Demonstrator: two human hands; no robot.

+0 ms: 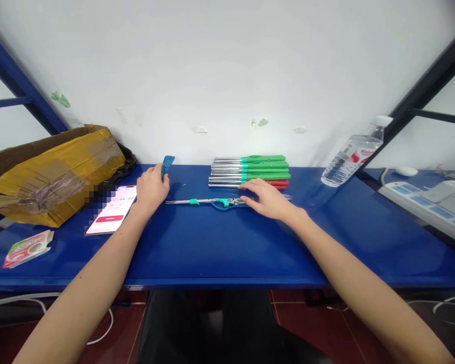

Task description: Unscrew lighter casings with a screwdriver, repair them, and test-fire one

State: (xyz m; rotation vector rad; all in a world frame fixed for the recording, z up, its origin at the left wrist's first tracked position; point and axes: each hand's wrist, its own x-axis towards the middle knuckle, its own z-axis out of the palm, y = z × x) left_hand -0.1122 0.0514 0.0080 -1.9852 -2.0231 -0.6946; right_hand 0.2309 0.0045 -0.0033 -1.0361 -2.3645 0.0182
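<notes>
A blue plastic piece (168,164), shaped like half of a handle shell, is pinched in my left hand (153,186) near the wall. My right hand (268,198) lies over the handle end of a long-nosed lighter (225,203) on the table, thumb and fingers apart. This lighter has a thin metal rod pointing left, green bands, a blue lower shell and exposed inner parts. Part of its handle is hidden under the hand. Just behind it, several long-nosed lighters (263,166) lie side by side, mostly green-handled, with red at the near end.
A phone showing a timer (114,210) lies at left, before a taped cardboard box (68,174) and a black bag (126,164). Near the front left is a piece of printed packaging (29,247). A water bottle (354,154) leans at right, beside a white power strip (432,205).
</notes>
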